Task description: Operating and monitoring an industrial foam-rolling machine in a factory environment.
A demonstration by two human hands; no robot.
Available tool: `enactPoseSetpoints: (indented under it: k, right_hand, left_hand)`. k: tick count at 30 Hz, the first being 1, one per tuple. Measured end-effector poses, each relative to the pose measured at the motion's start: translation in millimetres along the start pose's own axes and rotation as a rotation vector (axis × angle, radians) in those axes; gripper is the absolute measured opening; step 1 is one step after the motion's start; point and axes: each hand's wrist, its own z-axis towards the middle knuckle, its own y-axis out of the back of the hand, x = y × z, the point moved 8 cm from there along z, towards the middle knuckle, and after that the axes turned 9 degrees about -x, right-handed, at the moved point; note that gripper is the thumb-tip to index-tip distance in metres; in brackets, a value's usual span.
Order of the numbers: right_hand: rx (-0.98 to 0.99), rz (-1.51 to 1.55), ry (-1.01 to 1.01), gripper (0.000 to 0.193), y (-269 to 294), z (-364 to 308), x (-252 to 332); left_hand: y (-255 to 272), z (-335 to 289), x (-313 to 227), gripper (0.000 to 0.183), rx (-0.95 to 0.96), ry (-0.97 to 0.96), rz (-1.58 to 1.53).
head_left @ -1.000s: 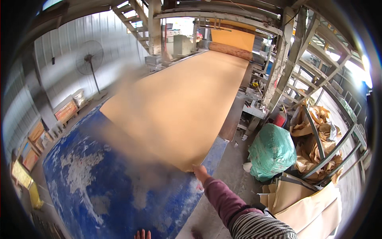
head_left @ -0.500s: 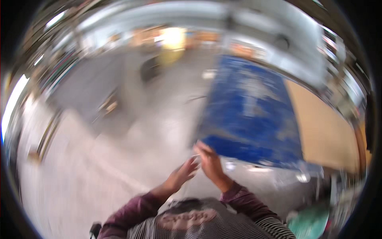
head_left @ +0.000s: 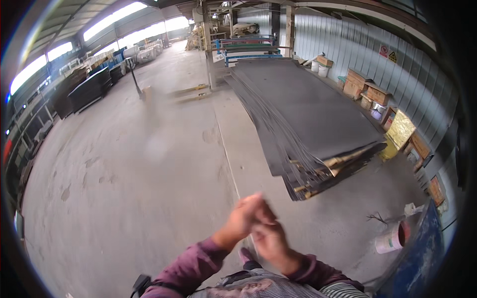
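My left hand (head_left: 242, 215) and my right hand (head_left: 273, 241) meet in front of my body, fingers touching. Both look closed, with the fingers bent in, and some blur covers the fingertips. Whatever lies between them, if anything, cannot be made out. Ahead and to the right of the hands stands a tall stack of dark grey sheets (head_left: 308, 104). Its near corners are ragged, with yellowish-brown pieces showing at the edges. A clear gap separates my hands from the stack.
A pink-white bucket (head_left: 389, 242) tips on the floor at right, beside a blue-topped surface (head_left: 422, 253). Wooden boxes (head_left: 355, 83) line the metal wall. A pallet jack (head_left: 144, 93) stands left of a post (head_left: 208, 54). More dark stacks (head_left: 89, 91) sit far left.
The view has swung right: the blue-topped surface has gone from centre to the lower right edge, and the dark sheet stack now lies ahead. My hands, apart before, now touch.
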Motion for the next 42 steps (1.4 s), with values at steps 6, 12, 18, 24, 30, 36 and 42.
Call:
enactPoseSetpoints:
  k: [6,12,18,24,30,36,42]
  right_hand:
    - [0.682,-1.322,0.856,0.042,-138.2,208.6,-152.2]
    - [1.319,-1.461,1.092,0.024,-271.6,331.5,-371.1]
    - [1.255,-1.262,0.589,0.021,-339.5,558.2,-376.3]
    - [1.235,-1.422,0.718,0.043,-466.0,738.0,-431.3]
    - [1.639,-1.002,0.431,0.050,-565.8,884.6,-596.8]
    - [1.775,-0.997,0.298,0.048,-732.0,1044.5,-743.7]
    - [1.408,-1.561,0.389,0.045,-699.4,1336.8,-891.0]
  left_hand:
    - [282.5,29.1,-149.6,0.034,-0.904,-0.046,0.177]
    - [549.4,-32.6,-283.6,0.029,-1.218,-0.201,0.665]
    - [639.2,162.0,-403.5,0.021,-0.929,0.028,0.287]
    - [734.9,303.3,-574.0,0.026,-0.752,-0.078,0.550]
    - [910.4,300.2,-702.3,0.028,-1.122,-0.422,0.511]
    - [1077.8,96.1,-796.1,0.026,-2.048,-0.518,0.250]
    - [1252.3,61.1,-923.8,0.019,-2.276,-0.561,0.277]
